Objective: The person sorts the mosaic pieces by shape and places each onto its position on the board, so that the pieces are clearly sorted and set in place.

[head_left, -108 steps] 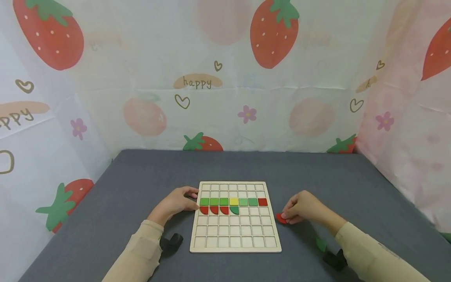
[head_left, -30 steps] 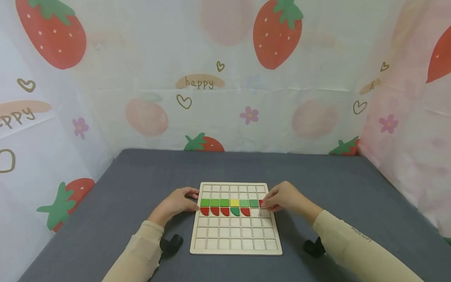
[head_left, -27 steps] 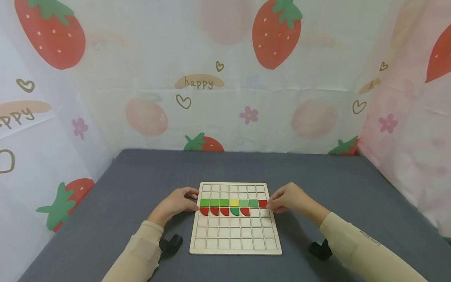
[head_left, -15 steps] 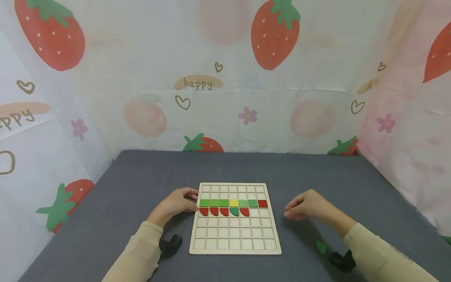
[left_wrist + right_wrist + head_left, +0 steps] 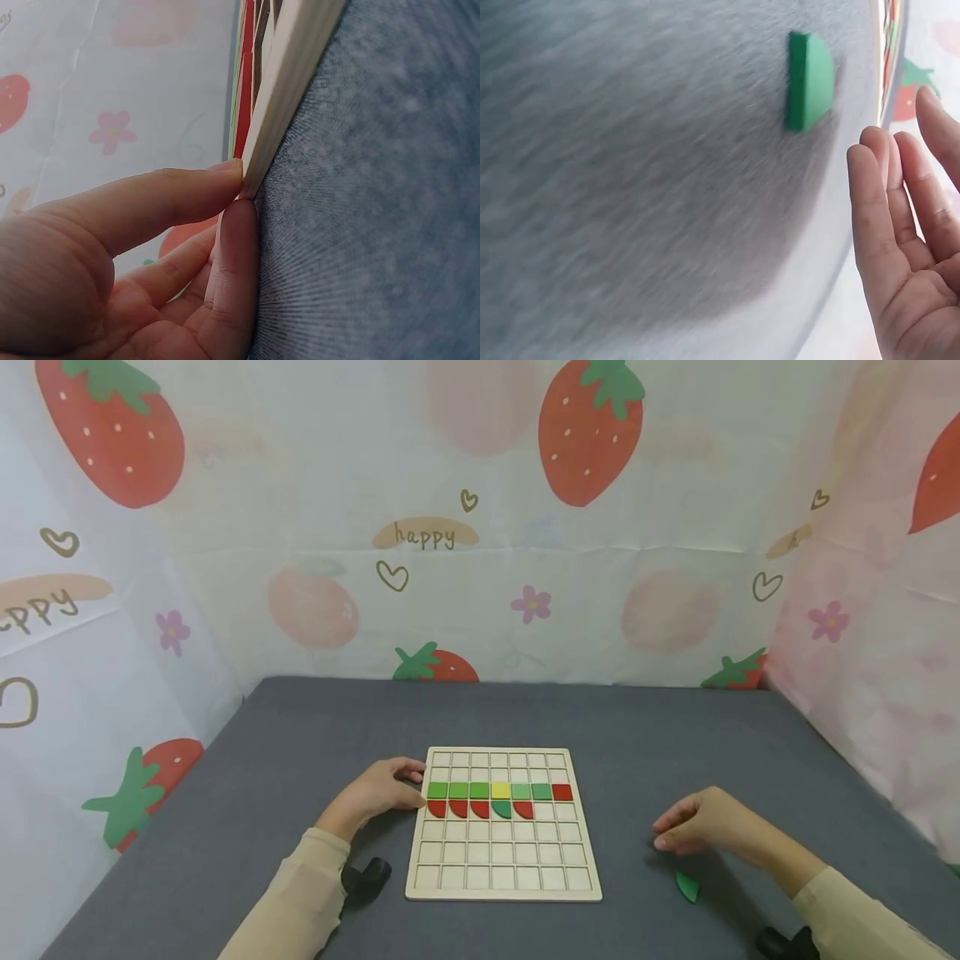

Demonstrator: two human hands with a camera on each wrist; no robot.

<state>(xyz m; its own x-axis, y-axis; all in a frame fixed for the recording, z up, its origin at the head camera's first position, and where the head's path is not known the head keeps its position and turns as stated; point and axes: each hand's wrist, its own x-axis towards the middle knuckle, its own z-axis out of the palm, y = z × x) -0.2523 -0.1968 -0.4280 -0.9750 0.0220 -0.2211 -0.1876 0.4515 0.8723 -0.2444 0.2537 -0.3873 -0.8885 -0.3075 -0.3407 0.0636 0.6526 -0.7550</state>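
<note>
A pale wooden grid board (image 5: 501,894) lies flat on the dark table. Across its third row run green, yellow and red square tiles (image 5: 478,791); below them sit red and green quarter-circle tiles (image 5: 523,810). My left hand (image 5: 378,793) holds the board's left edge, and in the left wrist view its thumb (image 5: 172,191) and a finger meet at that edge. Well right of the board, my right hand (image 5: 708,822) hovers with nothing in it. Just below that hand lies a green curved-edge tile (image 5: 687,887), also seen in the right wrist view, apart from the straight fingers (image 5: 868,202).
A white cloth (image 5: 525,560) with printed strawberries hangs behind the table (image 5: 337,714) and along both sides. Black camera mounts (image 5: 366,878) sit on each wrist close to the tabletop.
The right hand pinched a red quarter-circle tile, which now sits fifth in the fourth row. It has since drawn back rightward, toward the green tile. The left hand stays at the board.
</note>
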